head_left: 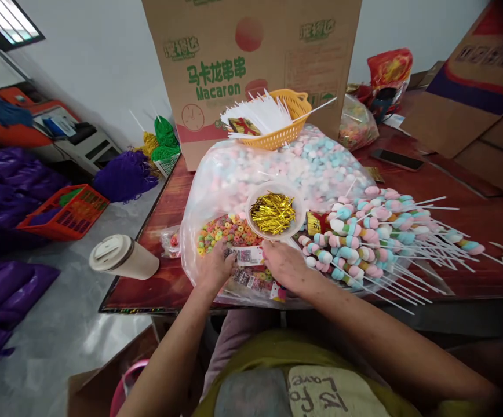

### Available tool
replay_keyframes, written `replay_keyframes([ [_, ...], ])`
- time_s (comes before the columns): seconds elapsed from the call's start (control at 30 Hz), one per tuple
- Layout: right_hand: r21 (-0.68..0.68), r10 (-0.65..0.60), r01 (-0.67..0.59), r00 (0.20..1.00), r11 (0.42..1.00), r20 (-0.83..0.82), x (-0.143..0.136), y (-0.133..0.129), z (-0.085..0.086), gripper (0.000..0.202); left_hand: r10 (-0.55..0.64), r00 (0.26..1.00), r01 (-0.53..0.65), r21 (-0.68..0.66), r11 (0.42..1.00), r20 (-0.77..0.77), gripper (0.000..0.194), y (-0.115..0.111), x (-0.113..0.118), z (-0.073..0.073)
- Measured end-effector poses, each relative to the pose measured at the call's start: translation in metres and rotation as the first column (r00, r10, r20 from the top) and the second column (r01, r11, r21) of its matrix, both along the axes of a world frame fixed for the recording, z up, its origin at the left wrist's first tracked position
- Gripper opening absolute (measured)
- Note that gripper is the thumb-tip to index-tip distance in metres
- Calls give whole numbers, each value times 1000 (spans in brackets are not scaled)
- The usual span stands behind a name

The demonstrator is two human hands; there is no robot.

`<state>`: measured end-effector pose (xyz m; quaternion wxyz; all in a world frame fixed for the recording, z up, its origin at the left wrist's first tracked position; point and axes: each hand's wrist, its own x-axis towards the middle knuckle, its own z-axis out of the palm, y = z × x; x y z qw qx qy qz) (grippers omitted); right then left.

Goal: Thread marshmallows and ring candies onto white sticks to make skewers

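A printed plastic bag [250, 255] with a white label strip is stretched between my two hands. At its left end my left hand [212, 267] is closed, gripping the edge beside a heap of colourful ring cereal [228, 230]. The other end is pinched by my right hand [287, 265], just below a white bowl [248, 204] of gold twist ties [274, 213]. Under the bag lies more clear printed packaging with cereal rings showing through. To the right of my right hand is a pile of marshmallow skewers [364, 237] on white sticks. My fingertips are partly hidden.
A large clear bag of pastel marshmallows [238, 168] spreads across the table. Behind it stand a yellow basket [273, 139] of white sticks and a tall carton [217, 46]. A lidded cup [134, 260] stands at the left edge; a phone [397, 160] lies at right.
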<state>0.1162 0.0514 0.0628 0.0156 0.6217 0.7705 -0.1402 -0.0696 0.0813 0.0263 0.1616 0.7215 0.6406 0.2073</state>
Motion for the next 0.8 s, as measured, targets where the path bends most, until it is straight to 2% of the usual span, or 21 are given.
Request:
replay_keyframes([
  [0.07, 38, -42, 41, 999, 998, 29, 13, -7, -5, 28, 38, 993, -15, 201, 980, -112, 47, -6, 3, -6],
  [0.13, 65, -71, 68, 996, 996, 45, 24, -15, -10, 25, -62, 983, 114, 304, 946, -175, 37, -13, 10, -6],
  [0.23, 96, -142, 137, 989, 986, 49, 29, -20, -22, 27, -336, 905, 391, 197, 899, -259, 19, -18, 26, 1],
  [0.33, 104, -176, 171, 984, 980, 34, 30, -22, -30, 26, -510, 784, 548, 8, 837, -355, 17, -21, 36, 8],
  [0.4, 76, -113, 112, 994, 991, -1, 33, -27, -30, 26, -609, 710, 628, -72, 775, -353, 20, -25, 36, 10],
  [0.5, -47, 37, -42, 993, 998, -111, 38, -40, -30, 23, -660, 648, 684, -90, 724, -380, 19, -34, 30, 5],
  [0.57, -98, -23, 1, 973, 995, -230, 40, -48, -33, 24, -634, 669, 680, -26, 733, -388, 15, -40, 27, -2],
  [0.6, -105, -117, 87, 939, 991, -324, 40, -51, -34, 28, -607, 701, 665, 37, 746, -373, 16, -43, 25, -6],
  [0.63, -129, -220, 181, 867, 975, -448, 40, -53, -36, 34, -571, 743, 638, 113, 761, -350, 18, -46, 25, -9],
  [0.67, -193, -311, 244, 751, 950, -582, 39, -54, -37, 41, -531, 781, 606, 193, 772, -328, 19, -49, 25, -11],
  [0.7, -289, -386, 255, 606, 923, -695, 38, -55, -38, 47, -499, 808, 579, 263, 772, -314, 19, -52, 27, -11],
  [0.73, -389, -444, 215, 468, 896, -764, 37, -56, -38, 50, -482, 818, 568, 313, 761, -313, 19, -56, 29, -9],
  [0.77, -465, -488, 156, 373, 871, -789, 36, -57, -37, 49, -479, 816, 573, 340, 746, -324, 20, -59, 31, -4],
  [0.8, -493, -499, 111, 339, 863, -797, 35, -58, -36, 42, -481, 812, 579, 349, 737, -332, 20, -62, 34, 2],
])
